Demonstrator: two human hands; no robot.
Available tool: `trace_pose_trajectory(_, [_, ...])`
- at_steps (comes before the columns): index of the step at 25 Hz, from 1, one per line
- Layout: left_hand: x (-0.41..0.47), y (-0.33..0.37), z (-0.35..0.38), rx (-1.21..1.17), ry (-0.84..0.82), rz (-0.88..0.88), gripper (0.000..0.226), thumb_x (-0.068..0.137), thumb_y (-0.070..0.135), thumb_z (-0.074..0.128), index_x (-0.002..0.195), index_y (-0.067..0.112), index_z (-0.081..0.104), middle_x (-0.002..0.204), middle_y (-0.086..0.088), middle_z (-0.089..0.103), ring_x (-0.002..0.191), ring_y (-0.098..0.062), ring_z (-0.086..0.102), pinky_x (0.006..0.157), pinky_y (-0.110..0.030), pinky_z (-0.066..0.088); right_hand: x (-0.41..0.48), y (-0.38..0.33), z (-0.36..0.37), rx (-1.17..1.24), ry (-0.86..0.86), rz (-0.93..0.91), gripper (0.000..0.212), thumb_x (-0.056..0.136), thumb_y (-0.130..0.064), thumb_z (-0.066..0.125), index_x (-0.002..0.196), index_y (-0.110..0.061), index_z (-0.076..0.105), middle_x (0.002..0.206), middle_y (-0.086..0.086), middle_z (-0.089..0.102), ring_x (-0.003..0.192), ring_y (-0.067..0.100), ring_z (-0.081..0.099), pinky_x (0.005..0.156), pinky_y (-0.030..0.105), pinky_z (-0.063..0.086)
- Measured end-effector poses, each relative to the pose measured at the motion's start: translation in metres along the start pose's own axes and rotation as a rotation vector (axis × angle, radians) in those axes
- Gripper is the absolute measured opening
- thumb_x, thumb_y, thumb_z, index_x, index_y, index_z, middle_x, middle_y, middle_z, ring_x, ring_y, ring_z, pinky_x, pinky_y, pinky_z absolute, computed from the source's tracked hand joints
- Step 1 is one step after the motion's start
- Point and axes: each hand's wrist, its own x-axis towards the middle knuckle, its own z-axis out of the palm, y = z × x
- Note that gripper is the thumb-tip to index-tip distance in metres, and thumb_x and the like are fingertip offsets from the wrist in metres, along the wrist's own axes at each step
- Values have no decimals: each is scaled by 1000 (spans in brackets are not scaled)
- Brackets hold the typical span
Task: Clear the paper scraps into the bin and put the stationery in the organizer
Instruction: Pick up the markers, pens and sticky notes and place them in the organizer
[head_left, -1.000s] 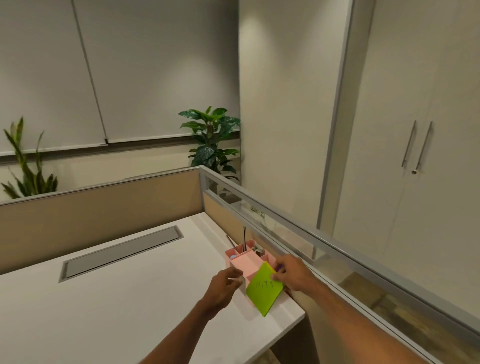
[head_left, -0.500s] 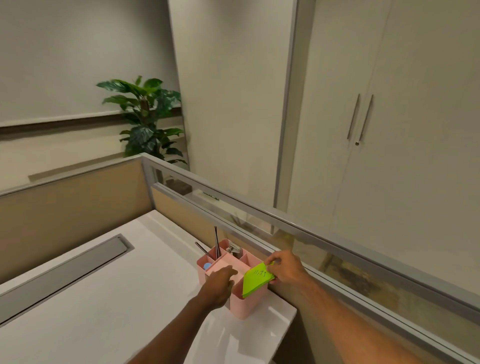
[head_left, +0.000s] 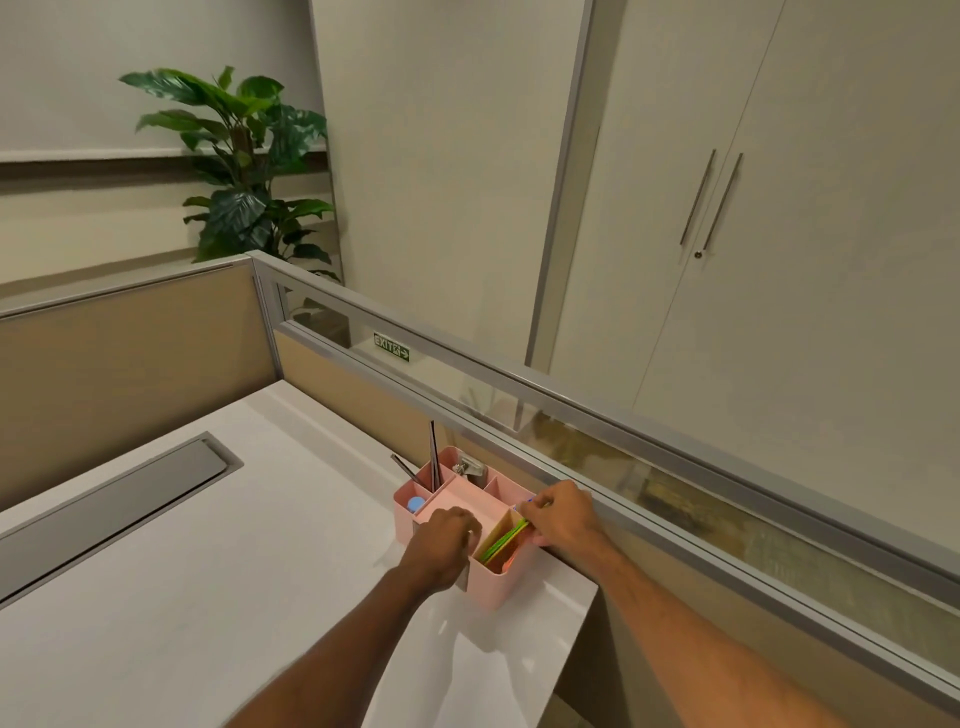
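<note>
**Organizer at the desk's far right corner, both hands on it**

You are looking at a white desk (head_left: 218, 561) boxed in by a tan partition (head_left: 130, 358) at the back and a glass-topped divider (head_left: 597, 415) with a grey rail along its right side. Beyond the divider stand a leafy plant (head_left: 244, 171) and pale cabinet doors (head_left: 779, 260) with long bar handles; a small green exit sign (head_left: 391, 347) shows in the glass. A grey cable hatch (head_left: 119, 499) sits flush in the desk, well apart from your hands.

The pink organizer (head_left: 488, 582) stands close to the desk's right corner, just beside the divider, so there is hardly any gap on that side. The desk's front edge falls away just past the organizer's near wall. To the left the white top lies open and bare.

Your left hand (head_left: 441, 540) rests curled over the organizer's near-left rim; you cannot tell from here whether it grips anything. Your right hand (head_left: 561, 514) pinches narrowly at the top edge of the green sticky notes (head_left: 501, 543), which stand on edge, tilted, inside the nearest compartment with something orange beneath them.

In the far compartments, two dark pens (head_left: 432, 457) stick up, one leaning left, a metal binder clip (head_left: 467, 467) sits behind them, and a small blue item (head_left: 416, 503) lies in the left cell
</note>
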Motion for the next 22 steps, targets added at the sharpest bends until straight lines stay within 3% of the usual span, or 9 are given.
trace_pose_trajectory(3, [0,0,-2,-11,-20,2,29,92,14,55,120,15,62,130,-3,60,113,-21,56,99,-31,50,-5,0,12,-110,-65,-58,38,81,-30,72,112,-8,66,113,11,70,93,24,73,74,32,62])
trace_pose_trajectory(7, [-2,-2,-1,-3,-32,9,30,92,17,56,122,16,60,132,-3,58,115,-21,55,101,-33,48,-10,8,24,-161,-96,-90,30,81,-22,73,105,-6,66,116,11,68,105,24,67,91,35,56])
trace_pose_trajectory(12, [-6,-5,1,58,-26,44,32,94,21,52,126,16,56,138,-3,53,122,-22,52,106,-33,42,-11,23,29,-240,-92,-114,33,81,-21,72,110,-7,65,117,11,65,106,22,65,96,36,54])
trace_pose_trajectory(18, [-15,-8,10,206,-51,41,47,99,35,39,144,24,34,158,1,26,146,-23,24,120,-46,15,-15,24,36,-538,-46,-248,53,85,-46,59,133,-25,47,135,5,45,119,19,52,102,32,48])
trace_pose_trajectory(22, [-26,-5,6,223,-11,-14,54,99,44,27,149,24,21,161,1,14,149,-23,11,121,-48,4,-21,20,39,-664,-50,-340,60,90,-49,49,143,-27,32,150,5,33,138,24,35,113,41,34])
